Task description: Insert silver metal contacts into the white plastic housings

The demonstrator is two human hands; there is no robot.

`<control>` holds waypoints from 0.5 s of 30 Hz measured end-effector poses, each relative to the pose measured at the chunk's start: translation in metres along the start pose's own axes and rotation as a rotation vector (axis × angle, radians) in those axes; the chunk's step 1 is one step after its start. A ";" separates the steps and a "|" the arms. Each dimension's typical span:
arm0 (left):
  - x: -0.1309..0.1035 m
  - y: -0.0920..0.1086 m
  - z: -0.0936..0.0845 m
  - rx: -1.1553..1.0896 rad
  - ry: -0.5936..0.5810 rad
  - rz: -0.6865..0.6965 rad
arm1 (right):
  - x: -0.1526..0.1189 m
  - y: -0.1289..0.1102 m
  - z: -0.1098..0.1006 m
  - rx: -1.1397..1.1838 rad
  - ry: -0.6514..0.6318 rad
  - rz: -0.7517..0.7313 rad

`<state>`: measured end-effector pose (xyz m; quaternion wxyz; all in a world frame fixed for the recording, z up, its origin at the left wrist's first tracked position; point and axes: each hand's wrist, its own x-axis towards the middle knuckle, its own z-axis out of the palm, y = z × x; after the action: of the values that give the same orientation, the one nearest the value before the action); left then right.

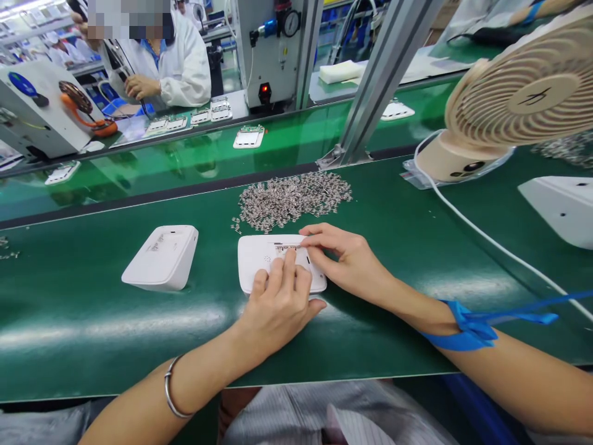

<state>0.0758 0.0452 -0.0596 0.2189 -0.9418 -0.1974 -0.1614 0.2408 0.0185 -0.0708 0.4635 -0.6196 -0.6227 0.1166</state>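
Nearest are the two forearms, a metal bangle (169, 389) around the left one and a blue band (463, 327) around the right wrist. The left hand (280, 296) lies with bent fingers on top of the white box (250, 262), its thumb standing apart; it presses and does not grasp. The right hand (345, 253) has its fingers gathered at the far right corner, beside the slot, and I cannot tell if they pinch something. This box rests on the green counter (92, 352), in the middle. It looks like light, stiff plastic, rather smooth, so it may slide when pushed; I would hold it by its two short sides and keep fingers off the slot. To its left sits a second white box (160, 259). Just behind is a heap of small metal pieces (294, 198), which seem springy and easy to bend. Farther right stands a fan (523, 99), and beyond the counter a co-worker's hand (142, 86) is visible
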 end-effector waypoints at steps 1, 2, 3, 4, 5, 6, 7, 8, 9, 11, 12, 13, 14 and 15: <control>0.000 0.000 0.001 0.002 0.011 -0.007 | -0.001 0.000 0.000 -0.029 -0.001 -0.023; 0.000 0.000 0.001 0.006 0.017 -0.015 | -0.002 0.000 0.000 -0.060 -0.001 -0.048; 0.000 0.000 0.002 0.012 0.025 -0.023 | -0.003 0.000 0.000 -0.088 0.000 -0.074; 0.000 0.000 0.002 0.015 0.032 -0.029 | -0.004 0.000 0.000 -0.113 0.007 -0.097; 0.000 0.001 0.003 0.017 0.038 -0.031 | -0.005 0.000 0.000 -0.134 0.013 -0.118; 0.000 0.001 0.003 0.016 0.042 -0.031 | -0.005 0.001 0.001 -0.151 0.018 -0.136; 0.000 0.002 0.004 0.014 0.045 -0.031 | -0.006 0.001 0.001 -0.164 0.021 -0.154; 0.000 0.002 0.004 0.011 0.049 -0.032 | -0.006 0.001 0.001 -0.173 0.022 -0.169; 0.000 0.003 0.005 0.007 0.053 -0.033 | -0.007 0.002 0.002 -0.180 0.022 -0.182; 0.000 0.003 0.005 0.001 0.056 -0.039 | -0.008 0.003 0.002 -0.187 0.019 -0.199; 0.000 0.003 0.005 0.000 0.055 -0.041 | -0.009 0.004 0.003 -0.191 0.017 -0.205; 0.000 0.003 0.005 0.001 0.054 -0.041 | -0.009 0.004 0.002 -0.197 0.015 -0.210; -0.001 0.003 0.004 0.002 0.051 -0.038 | -0.009 0.003 0.002 -0.210 0.012 -0.217; -0.001 0.002 0.003 0.004 0.047 -0.035 | -0.009 0.002 0.001 -0.231 0.004 -0.233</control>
<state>0.0772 0.0446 -0.0636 0.2224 -0.9337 -0.2091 -0.1871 0.2397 0.0115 -0.0771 0.4007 -0.5926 -0.6987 -0.0115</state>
